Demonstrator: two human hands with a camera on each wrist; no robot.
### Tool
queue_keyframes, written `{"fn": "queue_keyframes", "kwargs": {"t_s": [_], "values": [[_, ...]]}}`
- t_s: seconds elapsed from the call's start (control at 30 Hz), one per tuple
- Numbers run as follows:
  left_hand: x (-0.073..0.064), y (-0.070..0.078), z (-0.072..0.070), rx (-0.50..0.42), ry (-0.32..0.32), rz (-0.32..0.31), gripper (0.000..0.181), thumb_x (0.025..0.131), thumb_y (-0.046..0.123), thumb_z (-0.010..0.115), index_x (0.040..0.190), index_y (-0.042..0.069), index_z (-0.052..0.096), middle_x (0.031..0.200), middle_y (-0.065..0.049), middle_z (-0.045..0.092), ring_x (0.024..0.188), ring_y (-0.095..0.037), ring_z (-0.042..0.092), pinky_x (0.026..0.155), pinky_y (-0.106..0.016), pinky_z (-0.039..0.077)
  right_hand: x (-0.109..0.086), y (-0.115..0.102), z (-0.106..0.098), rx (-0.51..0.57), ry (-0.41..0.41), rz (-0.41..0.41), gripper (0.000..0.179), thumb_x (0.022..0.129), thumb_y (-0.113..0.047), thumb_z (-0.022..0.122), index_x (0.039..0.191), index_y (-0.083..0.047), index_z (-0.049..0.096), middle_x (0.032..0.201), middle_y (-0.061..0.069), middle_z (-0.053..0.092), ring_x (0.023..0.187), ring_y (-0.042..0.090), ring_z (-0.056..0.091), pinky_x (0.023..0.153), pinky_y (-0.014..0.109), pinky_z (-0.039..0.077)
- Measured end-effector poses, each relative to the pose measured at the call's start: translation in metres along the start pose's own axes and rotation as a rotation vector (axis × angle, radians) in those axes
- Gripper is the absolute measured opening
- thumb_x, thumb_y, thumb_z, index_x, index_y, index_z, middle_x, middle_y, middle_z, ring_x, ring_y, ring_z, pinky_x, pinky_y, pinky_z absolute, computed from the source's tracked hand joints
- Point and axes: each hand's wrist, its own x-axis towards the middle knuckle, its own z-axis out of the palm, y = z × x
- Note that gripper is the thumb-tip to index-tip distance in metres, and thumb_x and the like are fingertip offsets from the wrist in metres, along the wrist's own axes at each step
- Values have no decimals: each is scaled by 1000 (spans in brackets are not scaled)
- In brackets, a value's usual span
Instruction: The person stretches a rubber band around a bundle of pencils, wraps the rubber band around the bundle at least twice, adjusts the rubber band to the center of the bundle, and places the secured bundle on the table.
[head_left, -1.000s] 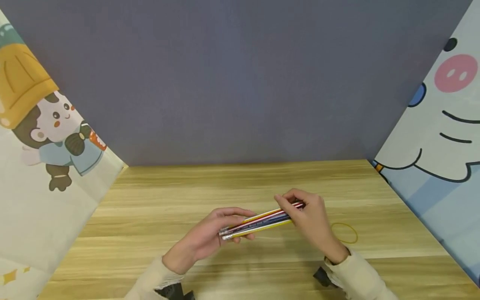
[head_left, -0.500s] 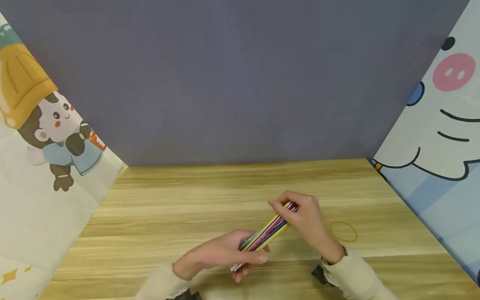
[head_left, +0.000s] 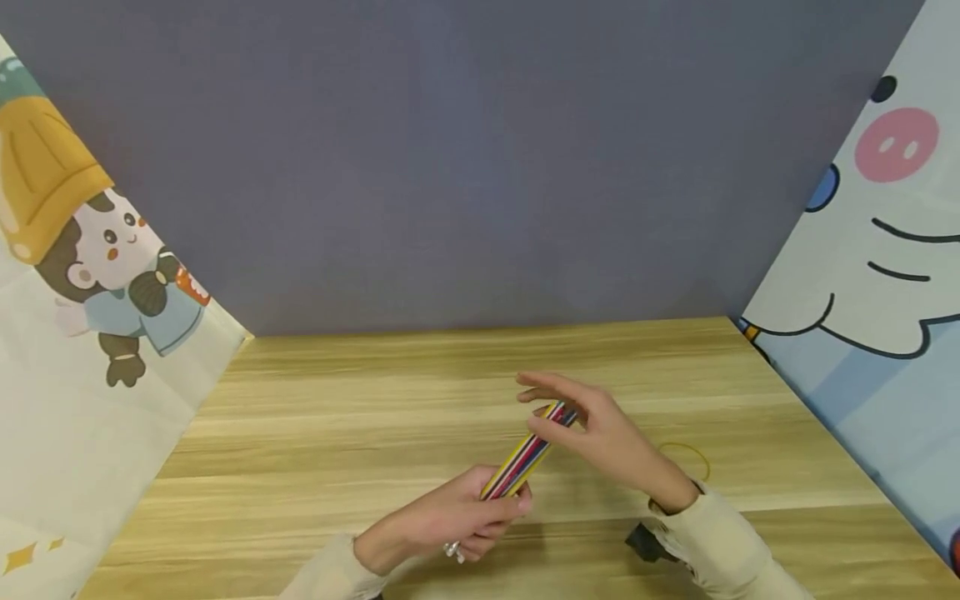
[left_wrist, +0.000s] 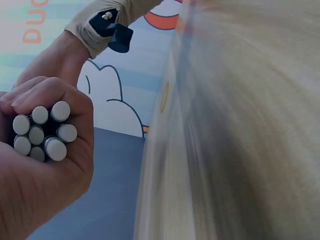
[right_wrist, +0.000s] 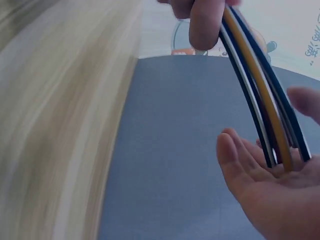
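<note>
My left hand [head_left: 457,508] grips a bundle of several striped pencils [head_left: 525,454], its fingers wrapped round them near the eraser ends. In the left wrist view, the white eraser tips [left_wrist: 36,135] stick out of the curled fist, clustered but at slightly different depths. The bundle slants up and to the right, off the table. At its other end is my right hand [head_left: 592,421], fingers extended and thumb apart. The right wrist view shows the pencil ends against the palm of that right hand [right_wrist: 280,200], with the fingers not closed round them.
A thin yellow rubber band [head_left: 707,463] lies on the wooden table [head_left: 360,400] beside the right wrist, partly covered by it. A grey panel [head_left: 480,167] stands behind the table. Cartoon-printed sheets border the left and right sides.
My left hand has turned and moved nearer, tilting the bundle more steeply and wrapping fully round it. My right hand has let go of its pinch, opened its fingers and shifted slightly left.
</note>
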Motion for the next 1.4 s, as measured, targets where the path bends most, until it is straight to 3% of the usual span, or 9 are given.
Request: {"fn": "queue_keyframes", "kwargs": {"t_s": [0.2, 0.4, 0.53, 0.7, 0.83, 1.0, 1.13, 1.23, 1.4], "values": [[1, -5, 1, -29, 41, 3, 16, 107, 22, 47, 107, 7, 46, 57, 9, 32, 40, -3, 25, 35, -21, 20, 1, 2, 11, 13, -48, 2, 54, 100, -21, 62, 151, -25, 42, 144, -5, 53, 129, 17, 54, 105, 36, 47], [3, -7, 3, -43, 60, 16, 21, 108, 25, 46, 112, 5, 45, 56, 8, 34, 39, -4, 25, 33, -23, 20, 3, 7, 15, 20, -22, -37, 65, 97, -16, 67, 154, -23, 35, 148, 0, 49, 132, 20, 51, 105, 36, 47], [5, -6, 2, -45, 60, 34, 27, 108, 27, 46, 111, 0, 44, 56, 8, 39, 39, -4, 31, 33, -22, 26, 4, 9, 11, 156, -48, -64, 66, 98, -5, 62, 155, -23, 34, 154, 3, 41, 139, 23, 43, 109, 35, 43], [7, -7, 1, -26, 46, 79, 39, 108, 24, 45, 116, -14, 38, 57, 8, 46, 37, -3, 39, 30, -22, 31, 6, 14, 7, 368, -146, -65, 55, 102, 3, 49, 154, -10, 35, 155, 9, 41, 142, 29, 39, 112, 36, 39], [8, -7, 1, -28, 47, 83, 31, 107, 23, 47, 119, -5, 44, 59, 6, 48, 37, -3, 42, 30, -20, 33, 7, 16, 7, 423, -168, -58, 51, 105, 0, 44, 154, -3, 32, 154, 12, 41, 141, 35, 38, 112, 37, 39], [10, -9, 1, -32, 58, 95, 22, 107, 22, 48, 117, 3, 48, 58, 7, 47, 36, -2, 41, 30, -20, 31, 8, 16, 8, 414, -159, -62, 51, 105, -1, 43, 155, -6, 33, 155, 12, 41, 140, 33, 40, 112, 39, 39], [11, -12, 1, -31, 47, 129, 16, 107, 19, 45, 111, 3, 48, 54, 8, 45, 34, -2, 39, 27, -23, 27, 7, 14, 5, 335, -91, -67, 57, 102, -1, 53, 155, -14, 35, 155, 9, 41, 141, 29, 40, 111, 37, 41], [11, -12, 0, -41, 48, 113, 16, 107, 19, 46, 108, 4, 48, 54, 9, 44, 34, -2, 38, 27, -22, 27, 6, 12, 3, 254, -45, -76, 63, 99, -1, 58, 155, -15, 34, 156, 6, 39, 142, 27, 38, 112, 35, 39], [9, -11, 1, -57, 86, 50, 18, 105, 21, 52, 109, 4, 49, 53, 8, 40, 34, -3, 32, 29, -21, 26, 8, 13, 10, 134, -78, -88, 61, 101, -5, 57, 156, -13, 31, 157, 4, 37, 143, 23, 36, 113, 33, 37]]}}
